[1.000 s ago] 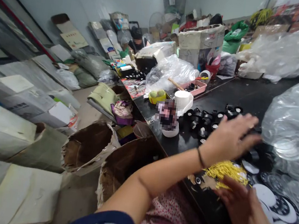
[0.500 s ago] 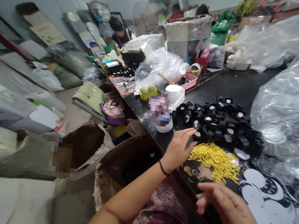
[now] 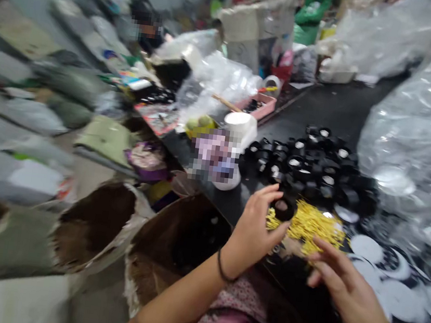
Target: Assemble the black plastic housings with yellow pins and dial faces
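Note:
My left hand is closed around the edge of a black round ring-shaped part, its opening facing up. The part is held over the left side of a pile of short yellow sticks. My right hand hovers at the near right side of that pile, fingers curved and apart, with nothing visible in them. Behind the yellow pile lies a heap of similar black round parts, some with white pieces inside. White and black discs spread out to the right of my right hand.
Clear plastic bags and lids cover the right side of the black table. A white roll and pink tray stand further back. An open carton sits below the table edge. Another person sits far left.
My left hand now holds a black round part, where it was reaching with nothing in it at the black heap's edge. My right hand has moved slightly right, closer to the yellow sticks. The view has shifted.

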`<state>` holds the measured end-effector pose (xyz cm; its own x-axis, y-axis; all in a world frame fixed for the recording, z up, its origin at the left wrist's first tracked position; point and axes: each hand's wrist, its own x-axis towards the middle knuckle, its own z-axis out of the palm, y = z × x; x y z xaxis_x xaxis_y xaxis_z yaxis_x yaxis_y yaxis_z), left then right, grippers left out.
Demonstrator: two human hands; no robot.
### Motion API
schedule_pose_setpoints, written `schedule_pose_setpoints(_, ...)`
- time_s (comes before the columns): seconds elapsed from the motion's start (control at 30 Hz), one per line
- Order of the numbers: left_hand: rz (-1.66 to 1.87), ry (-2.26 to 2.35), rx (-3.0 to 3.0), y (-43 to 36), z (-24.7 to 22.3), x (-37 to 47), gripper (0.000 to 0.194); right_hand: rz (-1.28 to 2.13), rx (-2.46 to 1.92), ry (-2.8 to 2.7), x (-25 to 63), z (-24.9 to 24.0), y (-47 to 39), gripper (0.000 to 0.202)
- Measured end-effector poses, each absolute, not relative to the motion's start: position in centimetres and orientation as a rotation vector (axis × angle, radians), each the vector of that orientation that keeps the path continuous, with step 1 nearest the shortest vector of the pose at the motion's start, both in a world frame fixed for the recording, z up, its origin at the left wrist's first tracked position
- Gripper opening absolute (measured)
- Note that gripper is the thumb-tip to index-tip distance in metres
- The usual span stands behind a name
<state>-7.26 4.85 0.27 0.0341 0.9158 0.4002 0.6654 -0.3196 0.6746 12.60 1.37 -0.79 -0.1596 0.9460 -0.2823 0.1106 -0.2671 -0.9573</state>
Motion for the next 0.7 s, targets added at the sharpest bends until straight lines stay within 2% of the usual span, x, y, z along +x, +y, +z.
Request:
schedule_pose_setpoints(0.07, 1.106, 1.362, 1.910, 2.0, 0.1, -6.3, 0.052, 1.447, -1.399, -1.363, 12.1, 0.0, 1.4, 0.052)
schedule_pose_setpoints(0.17, 1.002, 1.243, 1.540, -0.2, -0.7, -5.8, 0.051, 1.426, -1.410, -1.599, 11.8, 1.2, 1.4, 0.039)
schedule_pose_setpoints(0.33, 0.785, 1.116, 1.013, -0.1, -1.1, -5.5, 0.032, 1.465, -1.460, -1.733, 14.3, 2.8, 0.2, 0.041)
schedule_pose_setpoints(0.43, 0.849, 1.032, 0.718, -0.4, -1.1, -5.0, 0.027, 1.025, -1.786, -1.853, 17.8, 2.2, -0.4, 0.047)
schedule_pose_setpoints(0.53, 0.880, 0.924, 0.531, -0.8, -1.2, -4.0, 0.030, 0.536, -2.020, -1.946, 20.3, 0.9, -0.6, 0.049)
schedule_pose_setpoints(0.7, 0.909, 0.816, 0.419, -0.8, -0.9, -2.4, 0.027, 0.522, -2.028, -1.895, 21.0, 0.3, 0.3, 0.035)
